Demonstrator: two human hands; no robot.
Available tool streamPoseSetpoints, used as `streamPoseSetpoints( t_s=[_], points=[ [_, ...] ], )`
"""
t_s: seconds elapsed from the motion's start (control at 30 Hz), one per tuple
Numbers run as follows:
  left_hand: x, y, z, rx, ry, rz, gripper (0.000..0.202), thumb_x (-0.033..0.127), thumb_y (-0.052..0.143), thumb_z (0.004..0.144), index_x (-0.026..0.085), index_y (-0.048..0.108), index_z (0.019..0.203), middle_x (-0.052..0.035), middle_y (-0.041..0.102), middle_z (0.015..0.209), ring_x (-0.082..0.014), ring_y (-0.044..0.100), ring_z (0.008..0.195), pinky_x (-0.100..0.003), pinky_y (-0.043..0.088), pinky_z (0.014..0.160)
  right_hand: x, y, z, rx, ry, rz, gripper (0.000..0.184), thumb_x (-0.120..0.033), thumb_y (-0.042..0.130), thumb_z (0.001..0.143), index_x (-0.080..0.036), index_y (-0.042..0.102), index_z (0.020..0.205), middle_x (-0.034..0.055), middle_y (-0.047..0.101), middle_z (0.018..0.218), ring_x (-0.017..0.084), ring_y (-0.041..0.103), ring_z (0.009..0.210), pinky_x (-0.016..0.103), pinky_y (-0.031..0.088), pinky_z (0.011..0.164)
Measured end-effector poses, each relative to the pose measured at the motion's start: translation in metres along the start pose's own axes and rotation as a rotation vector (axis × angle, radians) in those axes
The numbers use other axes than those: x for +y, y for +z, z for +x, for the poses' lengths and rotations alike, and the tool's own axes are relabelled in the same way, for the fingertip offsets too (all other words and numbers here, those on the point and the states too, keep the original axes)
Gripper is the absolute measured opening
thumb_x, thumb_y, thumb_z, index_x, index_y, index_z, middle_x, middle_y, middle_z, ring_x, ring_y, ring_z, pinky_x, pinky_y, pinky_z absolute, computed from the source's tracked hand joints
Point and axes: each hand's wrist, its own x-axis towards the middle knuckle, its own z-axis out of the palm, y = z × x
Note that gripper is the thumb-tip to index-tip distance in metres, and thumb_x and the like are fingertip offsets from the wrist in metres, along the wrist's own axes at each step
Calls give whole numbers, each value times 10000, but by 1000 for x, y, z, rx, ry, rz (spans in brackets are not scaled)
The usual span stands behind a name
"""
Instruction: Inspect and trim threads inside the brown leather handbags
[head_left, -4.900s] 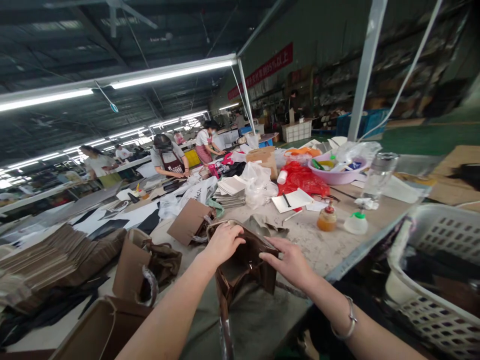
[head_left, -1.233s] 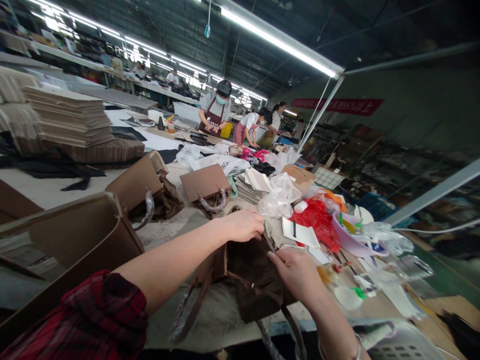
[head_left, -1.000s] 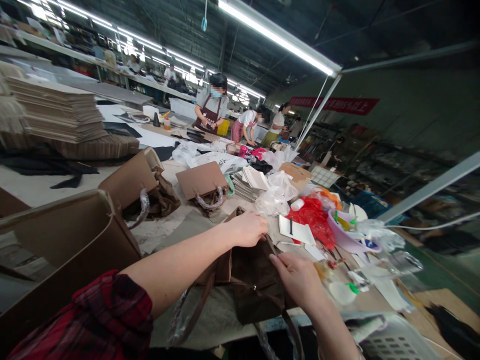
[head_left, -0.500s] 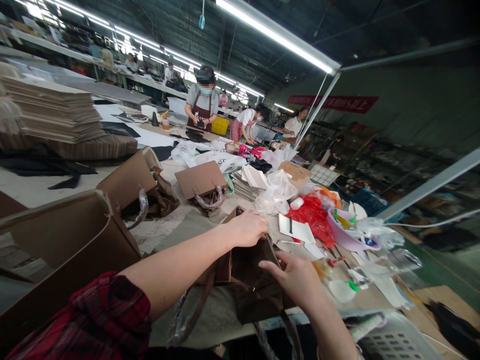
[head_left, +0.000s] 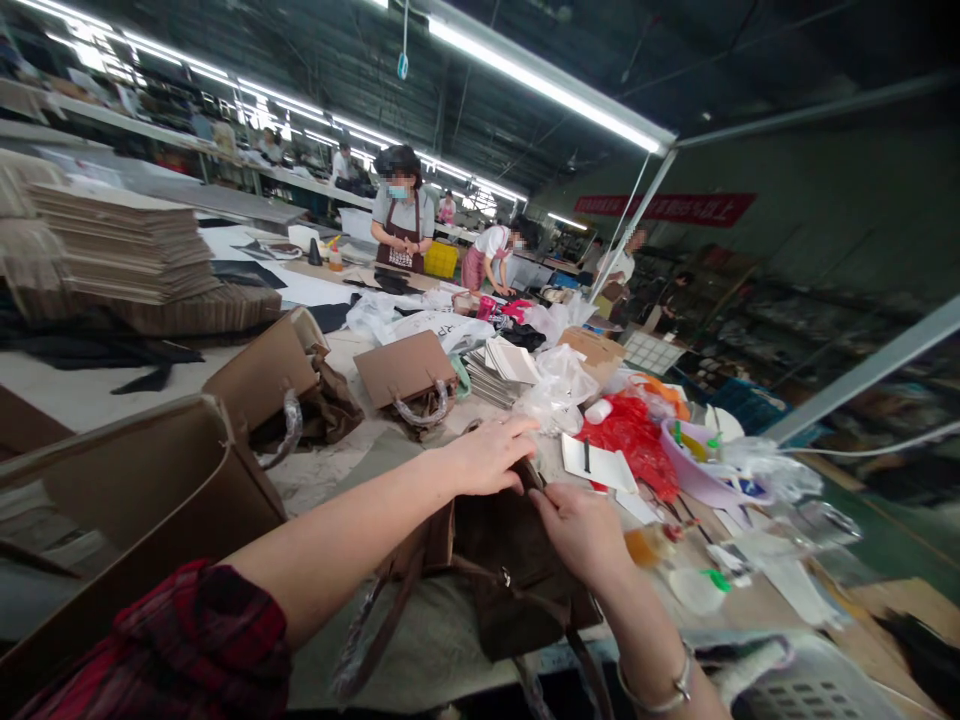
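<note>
A dark brown handbag (head_left: 517, 570) stands on the table in front of me, its opening facing up. Its long handles hang toward me, partly wrapped in clear film. My left hand (head_left: 487, 455) reaches across to the bag's far rim, fingers curled over the edge; the thumb side is partly hidden. On the right part of the rim, my right hand (head_left: 589, 530) pinches the edge between thumb and fingers. A bracelet (head_left: 679, 685) circles the right wrist. The bag's inside is dark and hard to make out.
Two more brown handbags (head_left: 262, 365) (head_left: 405, 370) lie beyond my left arm. A large brown open box-like piece (head_left: 135, 500) fills the left. To the right are a red plastic bag (head_left: 637, 445), a purple basin (head_left: 694, 475) and small bottles (head_left: 649, 543). Co-workers (head_left: 403, 215) stand behind.
My right hand has moved left and now pinches the bag's rim. The fingers of my left hand have straightened somewhat at the far edge. A co-worker behind has lowered their hands.
</note>
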Motion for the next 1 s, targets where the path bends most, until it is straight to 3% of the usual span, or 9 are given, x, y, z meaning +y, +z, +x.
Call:
streamPoseSetpoints(
  t_s=[0.1,0.17,0.27,0.37,0.5,0.6,0.7,1.0],
  points=[
    [0,-13,-11,-4,-7,102,602,297,805,603,150,524,1115,-153,332,1410,-321,299,1291,-459,281,1057,1,-2,-5,2,5,-9,321,-334,454,929,-199,568,661,12,647,706,166,599,689,279,275,575],
    [0,-20,-17,-59,-38,150,638,258,819,580,177,511,1134,-135,321,1419,-326,321,1273,-485,276,1046,1,-3,-11,12,2,-7,321,-330,450,932,-200,565,662,8,639,702,161,596,691,280,272,577],
    [0,-24,-21,-153,-30,170,581,232,802,606,239,540,1124,-93,320,1427,-324,393,1210,-496,308,1002,1,-1,-19,33,-10,12,319,-332,445,935,-202,561,668,3,631,705,153,590,684,282,262,572],
    [-1,-21,-17,-194,30,143,412,262,754,678,253,596,1058,-68,393,1383,-289,455,1144,-442,345,964,0,1,-24,46,-20,31,324,-332,438,939,-199,555,668,3,629,710,148,587,678,283,251,565],
    [-4,-9,-7,-174,5,100,119,314,645,794,220,651,867,-26,617,1082,-202,549,966,-346,393,875,-1,2,-25,69,-3,32,366,-383,418,948,-195,553,664,13,633,689,148,584,644,284,232,544],
    [-6,-3,-1,-128,-73,96,103,286,597,832,201,652,811,-13,656,909,-169,577,858,-307,409,816,-1,-1,-23,74,9,47,446,-520,417,921,-198,546,642,22,632,660,160,589,635,278,235,534],
    [-5,0,1,-115,-102,104,91,263,603,823,195,660,802,-17,662,873,-170,583,838,-298,416,791,0,-3,-16,47,62,73,478,-640,455,846,-207,551,667,17,618,622,178,594,623,270,241,517],
    [-1,5,3,-62,-192,131,138,293,606,820,177,658,767,-36,654,819,-185,583,825,-304,431,759,-3,1,13,33,37,163,395,-474,465,900,-204,593,642,12,629,626,159,580,611,266,262,524]
  ],
)
